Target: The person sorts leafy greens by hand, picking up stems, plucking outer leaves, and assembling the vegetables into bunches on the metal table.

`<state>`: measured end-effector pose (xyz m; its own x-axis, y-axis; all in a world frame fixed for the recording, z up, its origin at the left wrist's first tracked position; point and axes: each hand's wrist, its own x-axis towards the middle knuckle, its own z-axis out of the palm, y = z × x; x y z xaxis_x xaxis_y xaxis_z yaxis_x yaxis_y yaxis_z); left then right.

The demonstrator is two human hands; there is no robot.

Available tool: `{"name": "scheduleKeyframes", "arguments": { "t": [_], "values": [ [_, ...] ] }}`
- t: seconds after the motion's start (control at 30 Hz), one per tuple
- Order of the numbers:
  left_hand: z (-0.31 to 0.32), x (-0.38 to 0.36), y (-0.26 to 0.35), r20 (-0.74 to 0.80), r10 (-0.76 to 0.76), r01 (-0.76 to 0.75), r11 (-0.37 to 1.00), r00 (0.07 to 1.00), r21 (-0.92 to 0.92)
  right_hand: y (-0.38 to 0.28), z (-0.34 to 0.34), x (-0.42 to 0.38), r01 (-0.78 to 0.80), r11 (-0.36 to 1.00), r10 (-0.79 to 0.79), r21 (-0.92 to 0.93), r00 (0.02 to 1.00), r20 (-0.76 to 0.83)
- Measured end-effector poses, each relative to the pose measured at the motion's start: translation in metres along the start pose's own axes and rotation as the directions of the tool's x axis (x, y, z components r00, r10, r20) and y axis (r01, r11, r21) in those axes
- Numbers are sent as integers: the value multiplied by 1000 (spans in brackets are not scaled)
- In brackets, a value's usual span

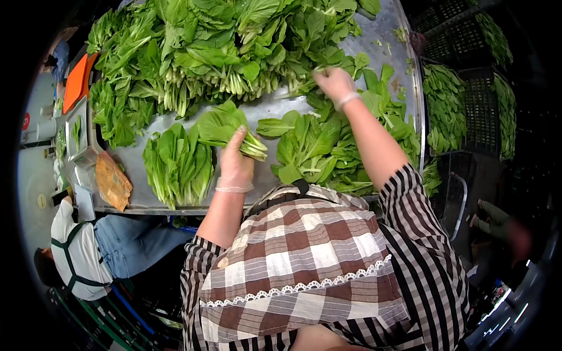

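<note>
My left hand (pixel 236 167), in a thin clear glove, is closed around the pale stems of a small bunch of leafy greens (pixel 219 124). Beside it on the metal table (pixel 132 169) lies a neat bunch of the same greens (pixel 178 164), stems toward me. My right hand (pixel 338 88), gloved too, reaches to the right front edge of a big heap of greens (pixel 205 44). Its fingers are pinched at the stems there; the fingertips are partly hidden among them. Loose greens (pixel 316 143) spread over the table below my right forearm.
Black crates (pixel 475 111) filled with greens stand beyond the table's right edge. On the left are a scale (pixel 84 140), an orange object (pixel 76 83) and a worn brown piece (pixel 113 181). A person in jeans (pixel 132 243) is at the left.
</note>
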<state>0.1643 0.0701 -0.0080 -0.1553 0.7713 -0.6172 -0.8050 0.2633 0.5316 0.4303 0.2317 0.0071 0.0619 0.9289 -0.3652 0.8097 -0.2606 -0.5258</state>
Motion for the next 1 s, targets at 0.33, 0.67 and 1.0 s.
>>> {"name": "scheduleKeyframes", "arguments": {
  "t": [0.33, 0.67, 1.0],
  "values": [
    [6, -14, -8, 58, -14, 10, 997, 998, 71, 61, 10, 41, -193, 959, 203, 208, 979, -29],
    [19, -16, -9, 139, -108, 106, 994, 984, 23, 16, -43, -101, -142, 615, -51, 775, 974, 219],
    [32, -28, 4, 363, -163, 208, 974, 917, -90, 1, 20, -140, -170, 662, -346, 730, 795, 499]
  ]
}}
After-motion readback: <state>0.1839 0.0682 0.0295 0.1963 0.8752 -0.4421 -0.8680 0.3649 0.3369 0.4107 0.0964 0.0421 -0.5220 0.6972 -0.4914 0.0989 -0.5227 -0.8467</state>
